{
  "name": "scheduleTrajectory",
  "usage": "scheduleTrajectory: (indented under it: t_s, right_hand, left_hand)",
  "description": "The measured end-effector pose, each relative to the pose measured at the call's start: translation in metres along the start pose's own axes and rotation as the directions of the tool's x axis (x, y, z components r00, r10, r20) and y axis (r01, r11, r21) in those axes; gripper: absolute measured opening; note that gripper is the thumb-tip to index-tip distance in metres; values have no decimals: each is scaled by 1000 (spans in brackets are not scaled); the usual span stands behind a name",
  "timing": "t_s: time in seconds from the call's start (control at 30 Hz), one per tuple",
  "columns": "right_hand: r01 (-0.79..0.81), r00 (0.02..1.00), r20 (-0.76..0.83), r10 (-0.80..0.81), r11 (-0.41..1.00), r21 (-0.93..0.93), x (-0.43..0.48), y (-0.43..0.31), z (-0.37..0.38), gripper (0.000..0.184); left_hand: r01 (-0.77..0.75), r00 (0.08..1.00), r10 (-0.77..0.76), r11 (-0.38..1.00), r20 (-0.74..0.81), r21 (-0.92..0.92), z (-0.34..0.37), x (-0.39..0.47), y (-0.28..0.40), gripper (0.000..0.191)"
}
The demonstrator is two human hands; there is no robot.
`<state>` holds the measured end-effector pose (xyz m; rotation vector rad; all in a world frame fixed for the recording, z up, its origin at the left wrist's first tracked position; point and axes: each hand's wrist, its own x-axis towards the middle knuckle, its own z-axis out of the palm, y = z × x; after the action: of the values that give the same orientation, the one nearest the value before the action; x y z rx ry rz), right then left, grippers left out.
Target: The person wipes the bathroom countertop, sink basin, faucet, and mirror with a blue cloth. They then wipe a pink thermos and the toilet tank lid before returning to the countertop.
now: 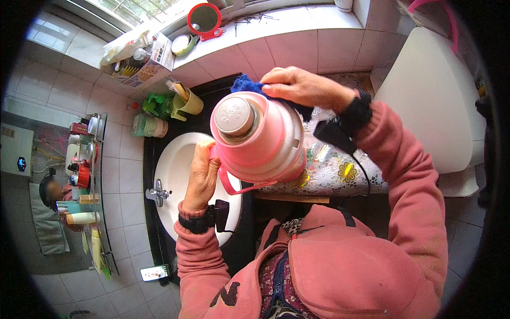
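Observation:
A pink plastic thermos flask with a grey stopper in its mouth stands before me, between the washbasin and a table with a flowered cover. My left hand grips the flask's pink rim part on its left side, just above the curved handle. A blue cloth lies bunched against the flask's far side, with my right hand closed on it. The flask's base is hidden below its body. Each wrist bears a black strap with a small black device.
Left of the flask is a white washbasin with a metal tap. A cream mug and green bottles stand behind it. A glass shelf holds toiletries. A phone lies near the counter's edge; a red mirror stands on the sill.

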<state>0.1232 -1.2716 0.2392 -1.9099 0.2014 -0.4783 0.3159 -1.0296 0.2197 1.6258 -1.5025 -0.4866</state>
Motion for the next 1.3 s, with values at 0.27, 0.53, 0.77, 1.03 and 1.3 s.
scheduleTrajectory:
  t_s: [0.27,0.53,0.77,1.03,1.3]
  right_hand:
    - [125,786,-535,-311,926,-355,-65,-16,65,19]
    - [80,746,-402,-532,670,-738,-102,-47,112,33]
    - [140,774,-141,-617,384,-913,-83,-65,144,30]
    - [211,887,32,-461,341,-916,-49,-78,177,20]
    - [295,741,-13,-671,343,-891,-91,-50,134,25]
  left_hand:
    - [7,999,-7,1000,35,-1,-1,0,2,21]
    - [5,999,-6,999,38,33,-1,-1,-6,20]
    - [-73,997,69,993,44,96,-3,1,-12,22]
    - [73,997,-73,979,9,-188,-1,-1,-15,32]
    - [41,998,-39,999,56,-31,-3,-1,-12,17]
